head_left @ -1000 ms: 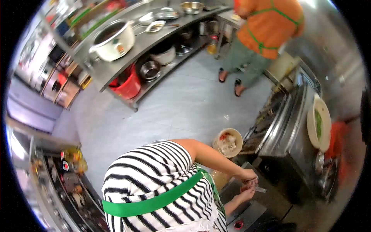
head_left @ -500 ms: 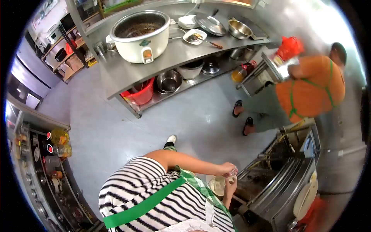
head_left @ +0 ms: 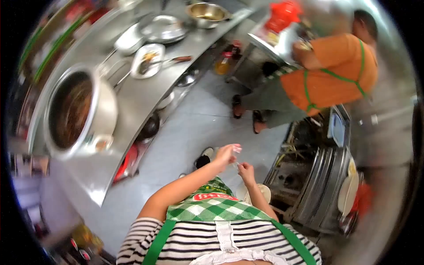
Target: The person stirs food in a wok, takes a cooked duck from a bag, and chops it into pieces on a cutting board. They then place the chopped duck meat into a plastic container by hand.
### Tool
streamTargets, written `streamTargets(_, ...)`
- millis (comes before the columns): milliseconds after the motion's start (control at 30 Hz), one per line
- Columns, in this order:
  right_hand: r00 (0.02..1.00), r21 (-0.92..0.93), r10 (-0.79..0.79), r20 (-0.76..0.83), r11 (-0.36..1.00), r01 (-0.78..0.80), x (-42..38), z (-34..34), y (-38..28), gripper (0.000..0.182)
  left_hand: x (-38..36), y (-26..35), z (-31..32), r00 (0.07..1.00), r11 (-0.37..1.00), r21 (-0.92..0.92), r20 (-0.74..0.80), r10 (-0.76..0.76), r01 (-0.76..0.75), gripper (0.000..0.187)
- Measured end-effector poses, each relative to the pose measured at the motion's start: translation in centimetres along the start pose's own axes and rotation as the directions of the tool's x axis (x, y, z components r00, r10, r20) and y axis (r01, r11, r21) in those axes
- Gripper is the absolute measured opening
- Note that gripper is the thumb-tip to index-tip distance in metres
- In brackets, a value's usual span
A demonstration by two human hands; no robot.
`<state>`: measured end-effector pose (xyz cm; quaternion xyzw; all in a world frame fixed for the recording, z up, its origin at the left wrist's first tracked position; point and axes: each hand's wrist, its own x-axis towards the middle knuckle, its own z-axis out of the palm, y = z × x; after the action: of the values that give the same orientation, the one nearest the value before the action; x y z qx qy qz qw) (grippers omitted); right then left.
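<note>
In front of the green checked apron [head_left: 185, 210], my left hand [head_left: 225, 156] is closed around a small crinkled clear-and-pink plastic packet [head_left: 237, 149]. Part of the packet is hidden by the fingers, and its contents cannot be made out. My right hand [head_left: 246, 172] is just to the right and lower, its fingers pinched on a thin clear strip that seems to belong to the packet. A pale round container [head_left: 264, 193] is partly covered by my right forearm.
A steel counter [head_left: 132, 95] at left bears a large rice cooker [head_left: 108, 104], a white dish [head_left: 140, 68] and a steel bowl [head_left: 206, 15]. A co-worker in orange [head_left: 329, 73] stands at a side table. A metal cooking station [head_left: 311, 185] is close on my right.
My view has turned right, and my body faces the co-worker more squarely. Both hands have moved up and left in view, slightly farther apart, the left one still holding the packet.
</note>
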<state>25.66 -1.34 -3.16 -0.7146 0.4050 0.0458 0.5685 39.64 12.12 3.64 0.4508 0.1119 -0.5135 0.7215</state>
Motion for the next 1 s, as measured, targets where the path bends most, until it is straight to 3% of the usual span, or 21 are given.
streamTargets(167,0.951,0.204,0.279,0.136,0.931,-0.302,7.0,-1.5,-5.0,0.015,7.2,6.5,-0.2,0.997,0.997,-0.032,0.028,-0.075,0.076,0.032)
streamTargets(300,0.939,0.252,0.3,0.167,0.908,-0.335,14.0,-3.0,-10.1,0.011,14.2,11.5,2.1,0.992,0.996,-0.002,0.093,-0.09,0.09,0.031)
streamTargets(400,0.962,0.504,0.26,0.09,0.821,-0.269,18.6,-4.5,-12.1,0.007,18.1,15.2,3.2,0.993,0.996,0.012,0.075,-0.093,0.092,0.031)
streamTargets(500,0.97,0.607,0.243,0.01,0.77,-0.199,22.6,-6.2,-15.8,0.002,23.0,19.0,3.9,0.994,0.993,0.043,0.027,-0.111,0.109,0.031)
streamTargets(667,0.98,0.887,0.167,-0.109,0.462,0.02,29.3,-7.6,-19.6,0.007,32.8,22.5,2.7,0.963,0.944,0.189,-0.036,-0.269,0.271,0.034)
streamTargets(867,0.953,0.977,0.247,-0.174,0.168,0.135,34.6,-8.7,-23.4,0.016,40.2,28.0,5.0,0.903,0.888,0.196,0.029,-0.429,0.416,0.041)
streamTargets(1000,0.922,0.981,0.346,-0.174,0.146,0.13,35.8,-8.2,-24.3,0.015,42.3,29.6,6.1,0.885,0.86,0.243,0.012,-0.465,0.448,0.046)
